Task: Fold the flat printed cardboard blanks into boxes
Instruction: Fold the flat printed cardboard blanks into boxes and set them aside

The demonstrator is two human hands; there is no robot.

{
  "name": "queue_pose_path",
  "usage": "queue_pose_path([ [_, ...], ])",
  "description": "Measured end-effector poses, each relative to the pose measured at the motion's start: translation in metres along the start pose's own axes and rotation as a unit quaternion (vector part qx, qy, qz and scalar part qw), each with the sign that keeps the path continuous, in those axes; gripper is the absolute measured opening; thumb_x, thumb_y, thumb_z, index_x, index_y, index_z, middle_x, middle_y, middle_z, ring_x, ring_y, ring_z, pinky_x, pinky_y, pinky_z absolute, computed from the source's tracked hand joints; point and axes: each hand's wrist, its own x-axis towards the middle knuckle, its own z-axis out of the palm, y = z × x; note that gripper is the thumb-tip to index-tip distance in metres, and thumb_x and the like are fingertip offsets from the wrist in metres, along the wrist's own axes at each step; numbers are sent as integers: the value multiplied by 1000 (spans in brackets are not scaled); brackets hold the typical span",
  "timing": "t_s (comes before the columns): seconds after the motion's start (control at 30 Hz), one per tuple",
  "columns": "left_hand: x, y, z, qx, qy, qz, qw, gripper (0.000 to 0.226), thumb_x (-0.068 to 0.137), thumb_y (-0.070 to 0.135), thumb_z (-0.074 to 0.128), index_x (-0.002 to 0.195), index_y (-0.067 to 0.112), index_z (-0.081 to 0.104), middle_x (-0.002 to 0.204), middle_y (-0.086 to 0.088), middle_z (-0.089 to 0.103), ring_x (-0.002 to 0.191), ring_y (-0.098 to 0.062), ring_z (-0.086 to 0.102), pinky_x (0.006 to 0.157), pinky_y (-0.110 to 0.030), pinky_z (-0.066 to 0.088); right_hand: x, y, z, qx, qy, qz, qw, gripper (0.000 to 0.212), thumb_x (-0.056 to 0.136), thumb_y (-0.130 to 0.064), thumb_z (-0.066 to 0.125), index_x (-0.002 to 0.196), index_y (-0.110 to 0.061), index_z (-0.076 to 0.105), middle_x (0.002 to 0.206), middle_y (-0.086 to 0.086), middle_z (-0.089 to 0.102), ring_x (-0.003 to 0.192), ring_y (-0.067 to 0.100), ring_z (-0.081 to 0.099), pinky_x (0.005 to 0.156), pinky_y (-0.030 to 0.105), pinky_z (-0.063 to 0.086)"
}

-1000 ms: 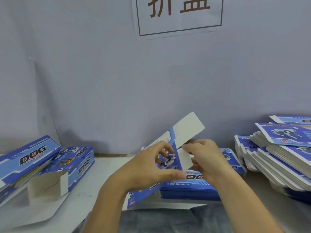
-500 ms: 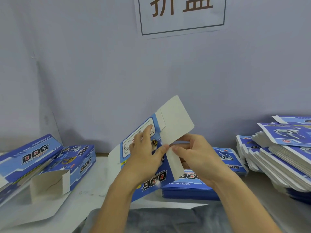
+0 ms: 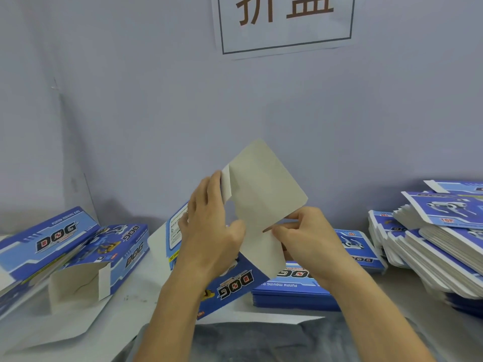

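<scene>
Cardboard box (image 3: 235, 280) gripped by left hand (image 3: 209, 231); right hand (image 3: 300, 239) pinches flap (image 3: 264, 194) — overbending risks a crooked crease.

The box (image 3: 236, 282) in the hands is showing a blue printed face with a black-and-red "DOG" logo, a white label panel outlined in blue, and plain grey-white flaps (image 3: 264, 184) on its unprinted side. The folded boxes (image 3: 70, 253) on the left and the flat blanks (image 3: 441, 236) on the right are wearing the same blue print with white robot-dog pictures, red "TOP" marks showing on the blanks, whose stacked edges are looking white. The wall (image 3: 130, 113) is appearing pale lilac-grey, the sign (image 3: 285, 24) white with brown characters inside a dark frame line, and the cloth (image 3: 261, 340) at the front dark grey.
</scene>
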Motion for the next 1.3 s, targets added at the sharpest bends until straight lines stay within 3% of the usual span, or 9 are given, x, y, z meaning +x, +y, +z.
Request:
queue_pose_path([
  [0.3, -3, 4, -4, 15, -31, 70, 997, 82, 70, 50, 55, 144, 27, 29, 131, 11, 31, 122, -12, 31, 112, -41, 30, 1, 5, -10, 9, 70, 27, 997, 25, 89, 0, 54, 83, -15, 73, 84, -1, 75, 91, 32, 67, 69, 41, 56],
  [0.4, -1, 0, -3, 44, -51, 92, 993, 116, 51, 83, 60, 148, 34, 19, 137, 17, 23, 129, -8, 24, 111, -32, 25, -1, 7, -13, 15, 72, 30, 997, 31, 88, 3, 54, 77, -19, 73, 75, -10, 74, 82, 25, 68, 61, 31, 53],
  [0.53, 4, -6, 3, 104, -102, 93, 985, 155, 41, 73, 85, 157, 32, -10, 144, 33, -1, 139, 3, 3, 116, -28, 12, 0, 9, -15, 16, 84, 41, 996, 29, 89, 3, 56, 76, -18, 71, 81, -2, 74, 92, 32, 68, 80, 50, 57],
  [0.73, 5, -5, 3, 73, -6, 143, 987, 121, 45, 73, 74, 147, 25, 31, 136, 16, 31, 126, -9, 32, 107, -26, 36, 3, 12, -15, 65, 117, 11, 991, 24, 94, -6, 58, 82, -20, 74, 82, 1, 76, 89, 34, 69, 77, 52, 59],
  [0.83, 6, 0, -12, -14, 80, 122, 989, 108, 43, 78, 77, 135, 32, 44, 125, 18, 41, 121, -10, 46, 99, -24, 43, 4, 7, -19, 226, 13, -28, 974, 22, 97, -31, 59, 107, -19, 76, 100, -2, 77, 93, 20, 70, 73, 32, 58],
  [0.9, 7, 5, -24, -109, 136, 78, 982, 86, 40, 75, 82, 115, 46, 54, 121, 10, 55, 112, -15, 60, 94, -35, 54, 2, 3, -20, 257, -107, -86, 957, 58, 84, -57, 67, 134, -29, 59, 130, -6, 67, 119, 15, 63, 93, 39, 52],
  [1.0, 9, 14, -36, -202, 155, 35, 966, 71, 38, 72, 81, 100, 44, 61, 112, -4, 68, 94, -16, 71, 75, -33, 62, -3, -1, -7, 190, -210, -128, 950, 93, 73, -44, 81, 150, -40, 30, 138, -10, 60, 123, 17, 62, 94, 40, 55],
  [1.2, 10, 24, -38, -197, 121, 39, 972, 94, 45, 75, 80, 124, 29, 60, 126, -3, 62, 115, -17, 63, 93, -40, 57, -14, -12, 21, 198, -58, -196, 959, 40, 83, -35, 74, 119, -25, 61, 101, -11, 76, 94, 8, 73, 72, 16, 57],
  [1.3, 8, 20, -39, -198, 125, 24, 972, 124, 46, 83, 73, 151, 29, 34, 142, 18, 44, 130, -4, 44, 87, -9, 47, -15, -22, 10, 239, -49, -203, 948, 27, 83, -38, 72, 109, -31, 71, 105, -6, 76, 99, 13, 73, 77, 25, 59],
])
